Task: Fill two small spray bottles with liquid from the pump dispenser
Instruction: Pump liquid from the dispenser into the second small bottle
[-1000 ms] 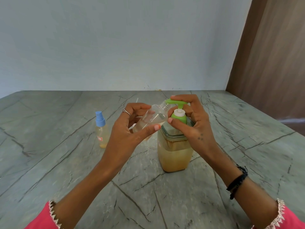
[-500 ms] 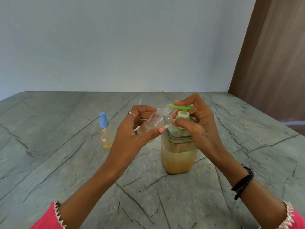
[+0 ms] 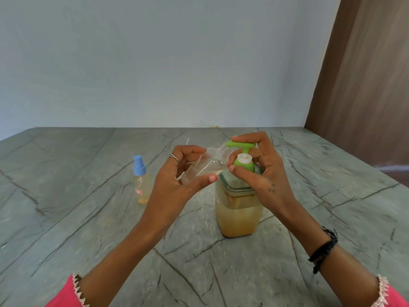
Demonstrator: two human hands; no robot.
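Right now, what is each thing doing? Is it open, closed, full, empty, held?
Clear bottle: uncapped, tilted, neck under the green spout, a little liquid inside, held in left hand.
Pump dispenser: upright on the counter, about half full of amber liquid.
Pump head: raised, right hand gripping it, fingers on top.
Blue-capped bottle: capped, upright, untouched, holding yellowish liquid.
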